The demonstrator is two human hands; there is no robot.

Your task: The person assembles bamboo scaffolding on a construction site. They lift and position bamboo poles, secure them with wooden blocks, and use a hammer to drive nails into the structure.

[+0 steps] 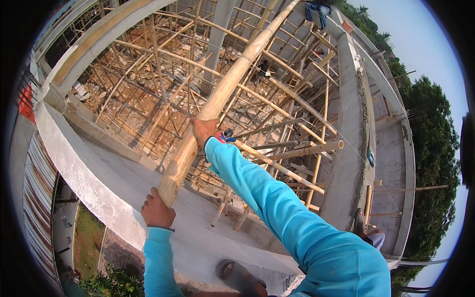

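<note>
Left hand (158, 210) is clasping bamboo pole (235, 74), near end | right hand (204, 129) is gripping farther along | scaffolding (282, 169) is crowding far side | concrete beam (350, 123) is flanking right

A broad, smooth-topped ledge of pale grey concrete (213, 247) sweeps in a curve across the foreground, and a foot in a dark, open-toed sandal (242, 279) rests on it close to the near edge. To the right, a second, straighter beam of grey concrete (349, 133) bears a rough, crusty strip of mortar (363, 99) along its right edge, with a small blue object, too small to identify, (370, 157) on that side toward the near end. Far below, the reddish-brown earth floor (136, 37) is littered with pale, broken rubble (237, 121)
</note>
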